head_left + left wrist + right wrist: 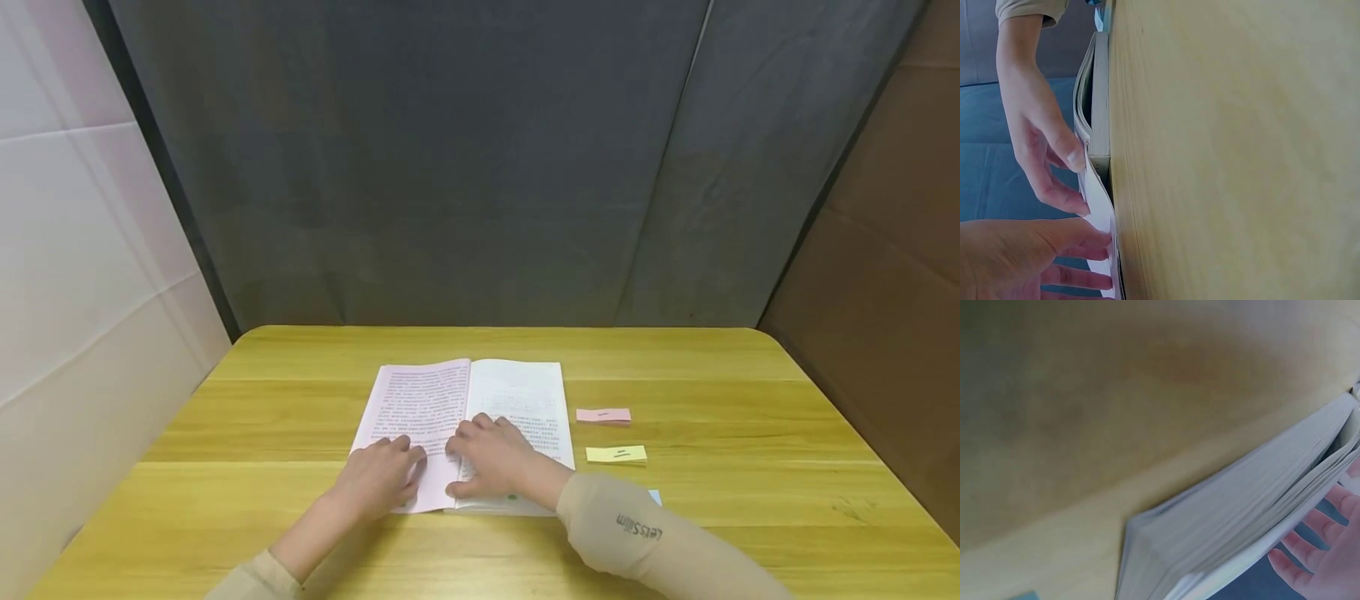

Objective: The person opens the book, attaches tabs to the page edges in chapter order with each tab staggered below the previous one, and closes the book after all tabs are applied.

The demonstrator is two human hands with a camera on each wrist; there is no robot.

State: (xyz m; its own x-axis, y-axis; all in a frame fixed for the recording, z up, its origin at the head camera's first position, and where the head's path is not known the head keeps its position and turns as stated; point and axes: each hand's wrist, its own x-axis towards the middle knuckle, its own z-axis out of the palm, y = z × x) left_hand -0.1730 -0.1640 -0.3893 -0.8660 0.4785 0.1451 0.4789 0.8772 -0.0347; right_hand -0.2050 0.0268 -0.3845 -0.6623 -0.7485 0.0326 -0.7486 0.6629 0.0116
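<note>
A thick paperback book (517, 387) lies open on the table, with a pink printed page on the left and a white printed page on the right. My left hand (378, 475) rests its fingers on the lower part of the pink page (423, 400). Just right of the fold, my right hand (491, 458) presses on the white page with spread fingers. In the left wrist view both hands touch the book from above, and some pages bow up near the spine. The right wrist view shows the thick page block (1241, 494) beside my right fingers (1304, 550).
To the right of the book lie a pink slip (603, 415) and a yellow slip (617, 454), each with dark strokes. A blue slip (656, 497) is mostly hidden behind my right sleeve (637, 529). The wooden table (225, 433) ends at a dark curtain (450, 167).
</note>
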